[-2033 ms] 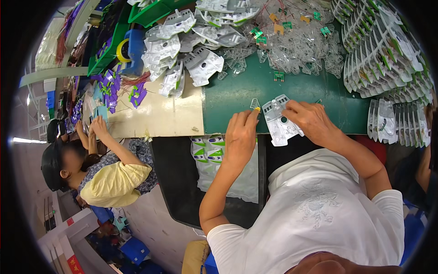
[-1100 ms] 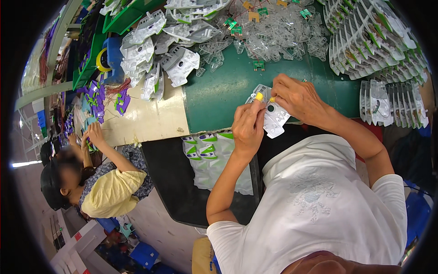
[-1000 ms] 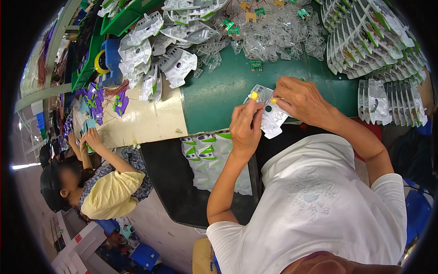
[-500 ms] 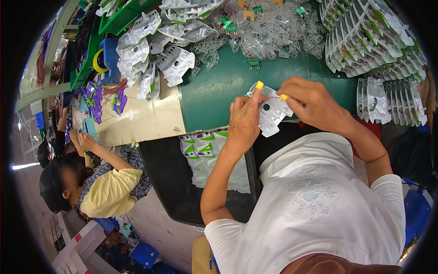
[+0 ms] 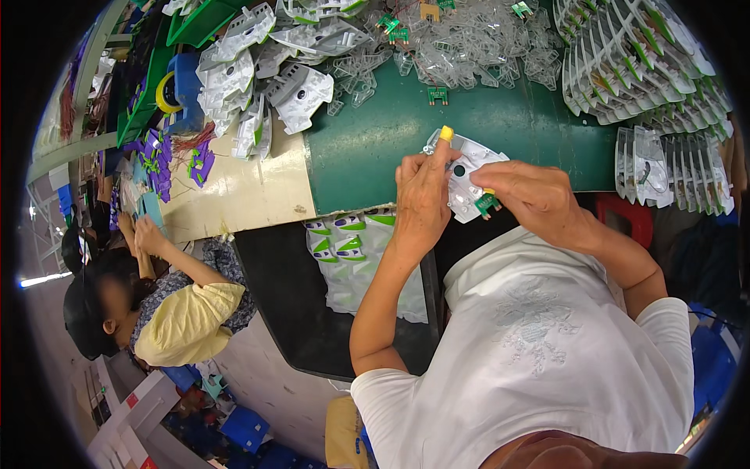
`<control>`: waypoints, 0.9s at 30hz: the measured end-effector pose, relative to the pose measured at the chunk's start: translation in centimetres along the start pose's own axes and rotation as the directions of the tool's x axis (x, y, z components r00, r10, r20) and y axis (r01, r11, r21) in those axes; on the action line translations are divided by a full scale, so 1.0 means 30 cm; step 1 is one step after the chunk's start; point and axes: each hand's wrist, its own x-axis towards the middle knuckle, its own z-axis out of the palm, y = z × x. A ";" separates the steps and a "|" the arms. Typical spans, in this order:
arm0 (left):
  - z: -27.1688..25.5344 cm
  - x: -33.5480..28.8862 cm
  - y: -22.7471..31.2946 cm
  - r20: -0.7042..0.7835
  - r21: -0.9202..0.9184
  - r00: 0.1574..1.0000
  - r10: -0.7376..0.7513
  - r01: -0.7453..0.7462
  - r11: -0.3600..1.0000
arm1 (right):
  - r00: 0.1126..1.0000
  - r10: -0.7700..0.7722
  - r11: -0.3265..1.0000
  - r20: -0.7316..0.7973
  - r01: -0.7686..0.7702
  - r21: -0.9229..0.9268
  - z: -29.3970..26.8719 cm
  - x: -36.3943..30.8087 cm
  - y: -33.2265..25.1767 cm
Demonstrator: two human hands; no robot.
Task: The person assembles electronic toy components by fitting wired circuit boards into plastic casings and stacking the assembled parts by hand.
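Both hands hold a white plastic part over the near edge of the green table.

The left hand [image 5: 422, 195] is raised, fingers pinched on the plastic part [image 5: 467, 181], a yellow cap on one fingertip. The right hand [image 5: 531, 195], wrist bent inward, presses a small green circuit board [image 5: 487, 204] against the part's lower edge, above the green table [image 5: 375, 148].

- panel [image 5: 467, 176] over table [image 5: 531, 129] near edge, between both hands
- loose panels [image 5: 258, 78] on table, far left
- stacked panels [image 5: 648, 62] far right
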 end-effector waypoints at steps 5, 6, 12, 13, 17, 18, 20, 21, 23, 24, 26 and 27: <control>-0.003 -0.002 0.005 0.018 -0.011 1.000 -0.024 0.024 1.000 | 0.989 -0.142 0.972 -0.037 0.132 -0.195 0.040 -0.030 0.042; -0.003 0.000 0.005 0.031 -0.009 0.999 -0.023 0.023 1.000 | 0.989 -0.143 0.972 -0.035 0.133 -0.194 0.058 -0.041 0.051; -0.011 -0.001 -0.016 0.055 -0.022 0.998 -0.015 0.016 1.000 | 0.999 -0.032 0.971 0.015 0.034 -0.236 0.075 -0.054 0.045; -0.013 -0.003 -0.021 0.045 -0.041 0.999 -0.006 0.008 0.999 | 0.999 -0.029 0.992 -0.023 0.026 -0.120 0.050 -0.042 0.031; -0.023 0.000 -0.019 0.073 -0.064 0.996 -0.048 0.053 0.997 | 0.981 0.107 0.985 -0.162 -0.127 -0.117 -0.019 -0.074 0.057; -0.014 0.006 -0.019 0.078 -0.067 0.996 -0.033 0.039 0.997 | 0.972 0.161 0.954 -0.169 -0.197 -0.227 -0.035 -0.093 0.080; -0.008 0.019 -0.007 0.093 -0.056 0.995 -0.022 0.027 0.998 | 0.903 0.401 0.912 -0.155 -0.410 -0.029 -0.029 -0.120 0.102; -0.009 0.024 0.000 0.109 -0.049 0.994 -0.020 0.026 0.998 | 0.897 0.417 0.908 -0.147 -0.417 0.031 -0.001 -0.127 0.117; -0.022 0.002 -0.017 0.107 -0.036 0.993 -0.046 0.050 0.998 | 0.935 0.317 0.948 -0.162 -0.319 0.011 0.062 -0.122 0.134; -0.030 -0.003 -0.028 0.113 -0.022 0.993 -0.040 0.043 0.999 | 0.935 0.323 0.946 -0.144 -0.320 0.044 0.066 -0.114 0.121; -0.042 0.003 0.006 0.032 -0.140 0.995 -0.098 0.102 0.985 | 0.942 0.228 0.974 -0.245 -0.219 0.067 0.066 -0.131 0.122; -0.066 0.030 0.051 -0.038 -0.114 0.995 -0.088 0.083 0.990 | 0.938 0.214 0.976 -0.274 -0.216 0.022 0.030 -0.155 0.106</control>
